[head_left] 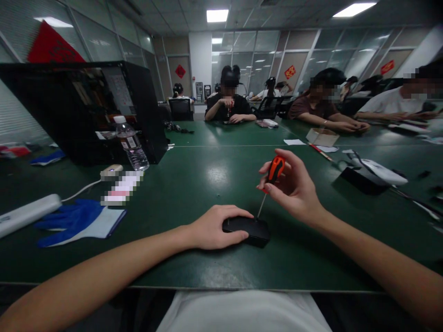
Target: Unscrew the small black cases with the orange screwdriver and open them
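A small black box-shaped case lies flat on the green table near its front edge. My left hand grips its left end, thumb along the near side and fingers over the far side. My right hand holds an orange and black screwdriver by its handle, between thumb and fingers. The screwdriver leans slightly, and its thin metal shaft runs down to the far top edge of the case. Where the tip meets the case is too small to make out.
Left stand an open black computer case, a water bottle, a blue and white glove and a white power strip. To the right are a white corded device, a small cardboard box and a red pencil-like stick. Several people sit across the table.
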`<action>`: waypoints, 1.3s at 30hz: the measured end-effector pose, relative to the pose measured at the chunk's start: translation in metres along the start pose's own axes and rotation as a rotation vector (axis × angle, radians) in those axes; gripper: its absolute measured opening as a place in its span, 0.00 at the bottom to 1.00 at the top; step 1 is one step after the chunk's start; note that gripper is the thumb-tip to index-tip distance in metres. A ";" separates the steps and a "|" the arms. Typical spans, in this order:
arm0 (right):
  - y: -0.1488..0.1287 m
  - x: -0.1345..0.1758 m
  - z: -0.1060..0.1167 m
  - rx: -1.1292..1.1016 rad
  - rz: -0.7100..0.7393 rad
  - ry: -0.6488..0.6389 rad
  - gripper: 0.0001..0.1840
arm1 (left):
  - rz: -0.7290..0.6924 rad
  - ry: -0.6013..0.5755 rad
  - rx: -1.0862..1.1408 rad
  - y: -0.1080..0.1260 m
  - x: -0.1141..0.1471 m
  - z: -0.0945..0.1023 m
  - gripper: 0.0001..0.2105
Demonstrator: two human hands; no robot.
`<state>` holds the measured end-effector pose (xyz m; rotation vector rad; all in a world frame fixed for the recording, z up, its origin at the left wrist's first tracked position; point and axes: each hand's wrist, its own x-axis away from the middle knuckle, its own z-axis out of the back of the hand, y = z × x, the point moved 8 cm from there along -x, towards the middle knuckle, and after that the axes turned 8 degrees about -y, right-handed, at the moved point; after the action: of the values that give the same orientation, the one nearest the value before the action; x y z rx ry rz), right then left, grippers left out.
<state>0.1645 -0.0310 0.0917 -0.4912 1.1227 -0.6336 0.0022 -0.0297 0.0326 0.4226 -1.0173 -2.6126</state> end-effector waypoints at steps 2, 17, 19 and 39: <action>0.004 -0.001 -0.001 0.020 0.002 -0.023 0.41 | 0.001 -0.002 -0.009 0.000 0.000 0.000 0.19; 0.002 -0.004 -0.008 -0.104 -0.015 -0.138 0.43 | -0.003 -0.016 -0.027 -0.003 0.000 -0.007 0.19; 0.003 -0.003 -0.007 -0.070 0.008 -0.128 0.45 | -0.019 -0.046 -0.030 0.001 -0.001 -0.004 0.21; 0.001 0.001 -0.002 0.046 0.072 -0.102 0.48 | 1.064 0.238 -0.595 -0.142 0.217 0.255 0.22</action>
<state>0.1634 -0.0310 0.0894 -0.4364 1.0230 -0.5645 -0.3160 0.1401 0.0793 0.0044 -0.2056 -1.6913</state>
